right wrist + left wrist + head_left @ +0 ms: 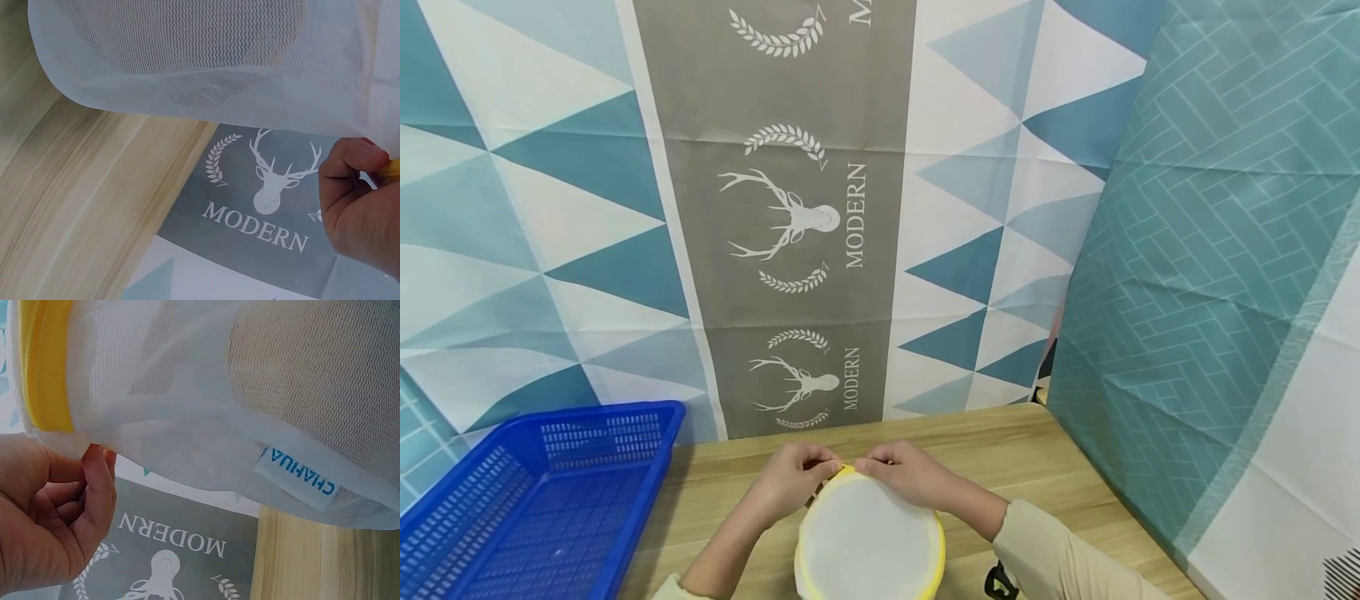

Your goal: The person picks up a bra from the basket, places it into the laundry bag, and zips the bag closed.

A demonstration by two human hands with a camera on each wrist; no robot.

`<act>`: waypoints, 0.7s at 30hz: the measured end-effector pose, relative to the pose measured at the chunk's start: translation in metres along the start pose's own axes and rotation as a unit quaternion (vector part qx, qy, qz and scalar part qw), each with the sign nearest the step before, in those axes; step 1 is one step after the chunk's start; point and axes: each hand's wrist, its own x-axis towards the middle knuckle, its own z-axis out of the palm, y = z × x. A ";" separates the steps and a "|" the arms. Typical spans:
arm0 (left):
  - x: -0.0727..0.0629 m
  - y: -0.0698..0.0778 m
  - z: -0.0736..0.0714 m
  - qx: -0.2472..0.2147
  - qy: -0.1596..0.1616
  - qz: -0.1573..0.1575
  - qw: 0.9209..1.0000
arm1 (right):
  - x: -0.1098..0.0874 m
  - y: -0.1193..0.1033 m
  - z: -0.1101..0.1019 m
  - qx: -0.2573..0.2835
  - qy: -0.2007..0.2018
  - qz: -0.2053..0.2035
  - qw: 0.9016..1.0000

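A round white mesh laundry bag (872,537) with yellow trim stands at the front of the table. Its side carries a label (299,478) reading CHAHUA in blue. At the bag's far edge my left hand (792,482) pinches the rim between thumb and fingers, just below the yellow band (47,362) in the left wrist view. Close beside it, my right hand (906,473) pinches the same rim by the yellow trim. Through the mesh side a tan patch shows, blurred by the fabric.
A blue plastic basket (647,492) with perforated walls stands on the left. The wooden table (1000,442) meets a patterned cloth backdrop (797,292) behind, and a teal cloth (1187,292) hangs at the right. A small black object (1000,581) lies by the right sleeve.
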 end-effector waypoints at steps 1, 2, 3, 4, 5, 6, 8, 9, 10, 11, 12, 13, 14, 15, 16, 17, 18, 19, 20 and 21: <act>0.000 0.000 0.000 -0.003 0.000 -0.002 1.000 | 0.000 0.000 0.000 0.000 0.001 -0.002 1.000; 0.000 -0.001 0.000 -0.004 -0.001 -0.003 1.000 | 0.000 0.000 0.000 -0.001 0.002 -0.002 1.000; 0.000 -0.002 -0.001 -0.005 0.000 -0.004 1.000 | 0.000 0.000 -0.001 -0.002 0.004 -0.004 1.000; 0.000 -0.002 -0.001 -0.004 0.000 -0.004 1.000 | 0.000 0.000 -0.001 -0.003 0.006 -0.005 1.000; 0.000 -0.002 -0.001 -0.004 0.002 -0.003 1.000 | 0.000 0.001 -0.001 -0.004 0.007 -0.007 1.000; 0.000 -0.003 -0.001 -0.002 0.004 -0.002 1.000 | 0.000 0.001 0.000 -0.003 0.008 -0.007 1.000; 0.001 -0.003 -0.001 0.002 0.009 0.000 1.000 | 0.000 0.001 0.000 -0.001 0.009 -0.007 1.000; 0.001 -0.003 0.000 0.005 0.012 0.001 1.000 | 0.001 0.002 0.000 -0.001 0.009 -0.007 1.000; 0.001 -0.003 0.000 0.007 0.015 0.001 1.000 | 0.001 0.002 0.000 -0.001 0.009 -0.007 1.000; 0.001 -0.003 0.000 0.008 0.016 0.001 1.000 | 0.002 0.002 0.000 -0.001 0.008 -0.007 1.000; 0.001 -0.003 0.000 0.009 0.018 0.000 1.000 | 0.002 0.002 0.000 -0.002 0.008 -0.006 1.000; 0.001 -0.003 0.000 0.010 0.019 0.000 1.000 | 0.003 0.002 0.000 -0.002 0.008 -0.006 1.000; 0.001 -0.002 0.001 0.010 0.020 0.000 1.000 | 0.003 0.002 0.001 -0.005 0.006 -0.007 1.000; 0.001 -0.002 0.001 0.011 0.020 0.001 1.000 | 0.004 0.002 0.001 -0.007 0.004 -0.009 1.000; 0.001 -0.002 0.001 0.011 0.020 0.003 1.000 | 0.004 0.002 0.001 -0.010 0.002 -0.010 1.000; 0.001 -0.002 0.001 0.012 0.019 0.005 1.000 | 0.004 0.001 0.002 -0.010 0.000 -0.012 1.000; 0.001 -0.002 0.002 0.012 0.018 0.008 1.000 | 0.005 0.001 0.002 -0.011 -0.001 -0.013 1.000; 0.001 -0.002 0.002 0.012 0.016 0.010 1.000 | 0.005 0.001 0.003 -0.011 -0.002 -0.014 1.000; 0.001 -0.002 0.002 0.011 0.015 0.012 1.000 | 0.005 0.001 0.003 -0.012 -0.004 -0.015 1.000; 0.001 -0.003 0.002 0.011 0.013 0.013 1.000 | 0.004 0.000 0.004 -0.010 -0.004 -0.014 1.000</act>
